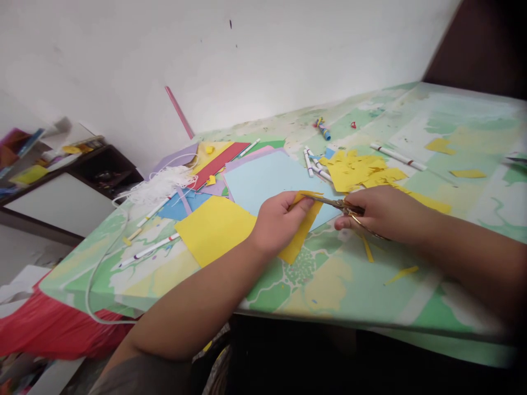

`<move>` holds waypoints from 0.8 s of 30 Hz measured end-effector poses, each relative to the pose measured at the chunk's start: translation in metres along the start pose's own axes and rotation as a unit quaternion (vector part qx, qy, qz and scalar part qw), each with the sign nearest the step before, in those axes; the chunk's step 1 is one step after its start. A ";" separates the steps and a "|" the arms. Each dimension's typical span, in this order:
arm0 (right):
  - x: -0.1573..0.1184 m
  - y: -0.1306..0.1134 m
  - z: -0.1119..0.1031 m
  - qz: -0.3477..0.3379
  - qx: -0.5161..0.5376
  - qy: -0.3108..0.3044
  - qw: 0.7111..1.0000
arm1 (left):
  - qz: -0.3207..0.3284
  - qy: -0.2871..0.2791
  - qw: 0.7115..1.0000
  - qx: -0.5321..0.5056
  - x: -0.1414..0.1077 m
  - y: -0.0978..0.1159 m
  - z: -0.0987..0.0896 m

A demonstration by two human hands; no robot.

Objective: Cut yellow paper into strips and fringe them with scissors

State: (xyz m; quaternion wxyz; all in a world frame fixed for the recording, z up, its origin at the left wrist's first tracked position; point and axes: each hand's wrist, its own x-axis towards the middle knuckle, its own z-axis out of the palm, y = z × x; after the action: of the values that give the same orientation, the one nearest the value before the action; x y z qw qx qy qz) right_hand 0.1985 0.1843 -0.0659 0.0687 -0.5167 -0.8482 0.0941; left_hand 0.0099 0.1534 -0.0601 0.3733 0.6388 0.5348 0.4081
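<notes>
My left hand [278, 219] is closed on a piece of yellow paper [302, 236], pinching it near its top edge, where narrow strips stick out. Gold-handled scissors [329, 202] are in my right hand [370, 211], its fingers wrapped round the loops. Their blades reach left to the strips at the top of the paper. Whether the blades are parted is too small to tell. Below my right hand lie a few thin yellow paper scraps [368, 249]. Just behind it on the table rests a pile of fringed yellow paper [358, 169].
Light blue sheets [263, 178] and a yellow sheet [218, 225] lie left of centre. White markers [397, 157] are scattered about. A tangle of white string [160, 185] sits at the left, its cord [88, 285] hanging past the table edge. A crayon-like blue stub [324, 130] lies farther back.
</notes>
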 end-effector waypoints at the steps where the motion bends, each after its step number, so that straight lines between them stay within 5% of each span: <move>1: 0.000 0.000 0.000 0.001 -0.002 0.006 1.000 | -0.012 -0.002 1.000 -0.010 0.000 0.001 0.000; 7: 0.002 0.003 -0.001 0.012 -0.011 0.009 1.000 | -0.058 -0.021 0.996 -0.069 0.000 0.001 -0.001; 12: 0.003 0.007 0.000 0.010 -0.008 0.002 1.000 | -0.057 -0.039 0.995 -0.073 0.002 -0.003 -0.002; 19: 0.000 0.006 0.004 -0.027 -0.022 0.014 0.999 | -0.032 0.015 0.999 -0.038 0.003 -0.006 -0.002; 24: -0.002 0.001 0.004 -0.031 -0.013 0.018 0.999 | -0.023 -0.010 0.999 -0.036 0.000 -0.002 0.002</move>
State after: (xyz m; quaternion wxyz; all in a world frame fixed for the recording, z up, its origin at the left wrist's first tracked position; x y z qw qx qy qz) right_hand 0.1995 0.1831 -0.0696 0.0804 -0.4926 -0.8636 0.0712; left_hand 0.0106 0.1538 -0.0627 0.4112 0.6165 0.5302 0.4120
